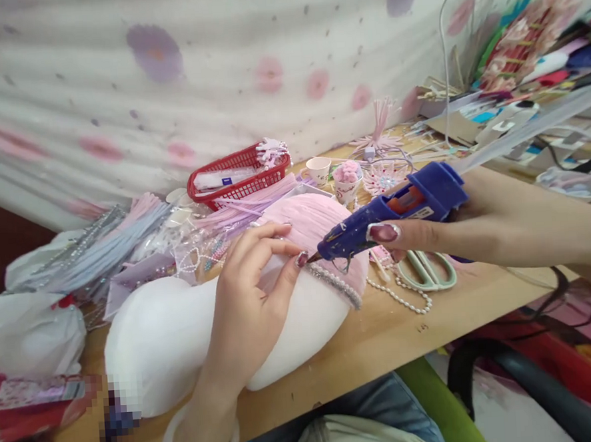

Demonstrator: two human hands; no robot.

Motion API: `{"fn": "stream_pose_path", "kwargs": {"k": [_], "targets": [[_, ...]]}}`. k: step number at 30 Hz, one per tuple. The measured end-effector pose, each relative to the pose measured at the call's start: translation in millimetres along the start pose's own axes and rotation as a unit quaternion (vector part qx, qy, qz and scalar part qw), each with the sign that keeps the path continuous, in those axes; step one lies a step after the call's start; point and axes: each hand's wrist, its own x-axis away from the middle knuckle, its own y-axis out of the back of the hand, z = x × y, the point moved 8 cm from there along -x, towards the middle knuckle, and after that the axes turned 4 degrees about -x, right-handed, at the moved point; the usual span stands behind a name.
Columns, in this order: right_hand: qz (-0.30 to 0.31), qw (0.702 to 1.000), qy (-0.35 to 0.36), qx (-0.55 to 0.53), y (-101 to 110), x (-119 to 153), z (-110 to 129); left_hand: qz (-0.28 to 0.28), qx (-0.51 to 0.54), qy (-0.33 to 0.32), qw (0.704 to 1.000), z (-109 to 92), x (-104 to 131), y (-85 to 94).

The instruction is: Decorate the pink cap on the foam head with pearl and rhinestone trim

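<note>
A white foam mannequin head (302, 334) lies on its side on the wooden table, its crown covered by pink pleated material (305, 217). Along the pink edge runs a silvery pearl trim (337, 285). My left hand (253, 297) rests over the head, thumb and forefinger pinched at the near end of the trim; the fingertips hide what lies between them. Wrapped in my right hand (441, 229) is a blue glue gun (390, 212). Its nozzle points left and meets the trim's edge right beside my left thumb.
Behind the head stand a red basket (243, 177), a white cup (318, 171) and a cup with a pink flower (347, 178). Pale green scissors (429, 271) and a pearl string (405, 301) lie to the right. Bundled pipe cleaners (111, 242) and plastic bags (32, 337) crowd the left.
</note>
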Motion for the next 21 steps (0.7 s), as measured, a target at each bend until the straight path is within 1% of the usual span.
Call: {"fn": "stream_pose_path", "kwargs": {"k": [3, 5, 8, 14, 18, 21], "targets": [[0.03, 0.999, -0.016, -0.019, -5.3, 4.1, -1.8, -0.001, 0.009, 0.0, 1.0, 0.4, 0.3, -0.5], [0.035, 0.998, -0.035, -0.03, -6.6, 6.6, -3.4, -0.002, 0.011, 0.001, 1.0, 0.6, 0.2, -0.6], [0.048, 0.997, -0.045, -0.043, -10.2, 8.1, -2.1, -0.007, 0.012, 0.0, 1.0, 0.6, -0.2, -0.6], [0.045, 0.997, -0.045, -0.036, -12.0, 8.4, -1.4, -0.013, 0.013, -0.006, 1.0, -0.2, -0.8, -0.7], [0.062, 0.996, -0.061, -0.03, -14.2, 12.4, -4.5, -0.011, 0.015, -0.006, 1.0, -0.6, -1.0, -0.8], [0.057, 0.997, -0.054, -0.009, -12.1, 12.7, -0.3, -0.012, 0.012, -0.012, 1.0, -1.2, -1.1, -0.7]]}}
